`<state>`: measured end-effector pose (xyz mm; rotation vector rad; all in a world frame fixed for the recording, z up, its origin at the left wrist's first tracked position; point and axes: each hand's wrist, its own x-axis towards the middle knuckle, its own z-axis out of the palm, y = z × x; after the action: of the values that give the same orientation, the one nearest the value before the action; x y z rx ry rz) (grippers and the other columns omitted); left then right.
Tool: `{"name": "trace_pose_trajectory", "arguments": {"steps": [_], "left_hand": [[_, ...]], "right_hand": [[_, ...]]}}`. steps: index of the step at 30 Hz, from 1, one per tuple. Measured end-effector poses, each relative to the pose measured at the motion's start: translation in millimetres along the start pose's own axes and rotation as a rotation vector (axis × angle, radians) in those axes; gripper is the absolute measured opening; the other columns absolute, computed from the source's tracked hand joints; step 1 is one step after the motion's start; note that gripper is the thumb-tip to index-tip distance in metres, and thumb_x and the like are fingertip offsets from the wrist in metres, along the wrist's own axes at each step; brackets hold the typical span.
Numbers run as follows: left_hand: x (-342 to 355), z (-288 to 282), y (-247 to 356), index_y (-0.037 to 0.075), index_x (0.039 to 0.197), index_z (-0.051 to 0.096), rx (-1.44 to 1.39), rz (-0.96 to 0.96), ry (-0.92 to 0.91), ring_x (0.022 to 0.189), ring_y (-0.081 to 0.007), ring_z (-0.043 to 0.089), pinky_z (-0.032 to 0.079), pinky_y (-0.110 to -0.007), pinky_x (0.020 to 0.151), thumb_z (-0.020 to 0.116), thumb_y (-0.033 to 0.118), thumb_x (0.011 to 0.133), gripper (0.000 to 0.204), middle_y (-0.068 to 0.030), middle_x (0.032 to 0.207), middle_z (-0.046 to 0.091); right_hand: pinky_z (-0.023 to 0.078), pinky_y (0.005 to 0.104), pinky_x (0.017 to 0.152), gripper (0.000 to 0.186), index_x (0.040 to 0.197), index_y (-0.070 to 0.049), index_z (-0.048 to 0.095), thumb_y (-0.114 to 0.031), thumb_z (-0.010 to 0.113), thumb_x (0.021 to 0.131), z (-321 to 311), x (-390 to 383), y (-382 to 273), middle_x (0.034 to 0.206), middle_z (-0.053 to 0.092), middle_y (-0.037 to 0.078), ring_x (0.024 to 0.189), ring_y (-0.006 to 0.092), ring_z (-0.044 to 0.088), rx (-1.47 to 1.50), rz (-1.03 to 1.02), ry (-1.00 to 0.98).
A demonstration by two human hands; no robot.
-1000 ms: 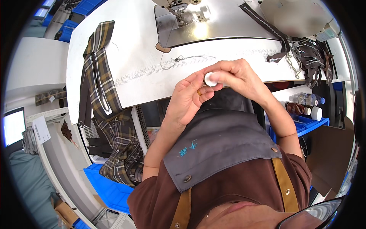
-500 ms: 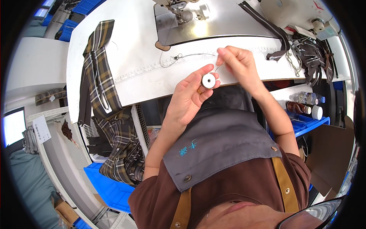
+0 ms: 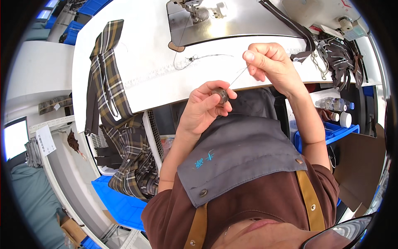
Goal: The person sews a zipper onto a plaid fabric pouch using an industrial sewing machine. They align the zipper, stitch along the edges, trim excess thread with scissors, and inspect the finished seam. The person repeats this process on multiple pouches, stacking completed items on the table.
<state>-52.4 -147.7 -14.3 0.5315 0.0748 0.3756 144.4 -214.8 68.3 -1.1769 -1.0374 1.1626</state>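
Observation:
My left hand [image 3: 201,108] is closed round a small bobbin [image 3: 221,95], held in the fingertips just off the table's near edge. Its round side, dark in colour, faces up. A thin thread [image 3: 239,76] runs taut from the bobbin up to my right hand [image 3: 271,64], which pinches it between thumb and forefinger. Beyond the hands stands a sewing machine [image 3: 188,5] with a shiny metal bed [image 3: 244,30]. On the white tabletop [image 3: 153,54] lies a tangle of dark thread [image 3: 191,59].
A plaid fabric strip [image 3: 117,93] with a zipper hangs over the table's left side. A dark zipper [image 3: 289,21] and a bundle of zipper pieces [image 3: 338,56] lie to the right. Bottles [image 3: 335,105] sit by a blue tray [image 3: 331,132]; a blue bin [image 3: 118,203] stands lower left.
My right hand has moved right, drawing out a longer stretch of thread. My left hand has lowered slightly and tilted the bobbin, so its white flat face no longer shows.

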Motion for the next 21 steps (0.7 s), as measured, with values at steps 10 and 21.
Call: {"name": "trace_pose_trajectory", "arguments": {"steps": [10,21], "left_hand": [[1.1,13.0,3.5,0.000,0.107,0.051,0.366,0.131,0.169,0.077,-0.0178,0.064,0.054,-0.024,0.064,0.054,0.002,0.085,0.022,-0.0161,0.098,0.061],[-35.8,6.5,8.4,-0.001,0.126,0.037,-0.235,-0.025,-0.014,0.095,-0.0272,0.062,0.057,-0.026,0.067,0.046,0.015,0.092,0.038,-0.0267,0.118,0.049]], "right_hand": [[0.041,0.0228,0.049,0.035,0.063,-0.006,0.050,-0.028,0.050,0.091,29.1,-6.5,2.9,0.054,0.052,0.005,0.049,0.0118,0.050,0.492,-0.010,-0.191],[0.045,0.0242,0.057,0.032,0.065,-0.006,0.051,-0.024,0.049,0.091,5.2,-3.3,38.3,0.063,0.055,0.006,0.057,0.0133,0.054,0.337,0.158,0.030]]}}
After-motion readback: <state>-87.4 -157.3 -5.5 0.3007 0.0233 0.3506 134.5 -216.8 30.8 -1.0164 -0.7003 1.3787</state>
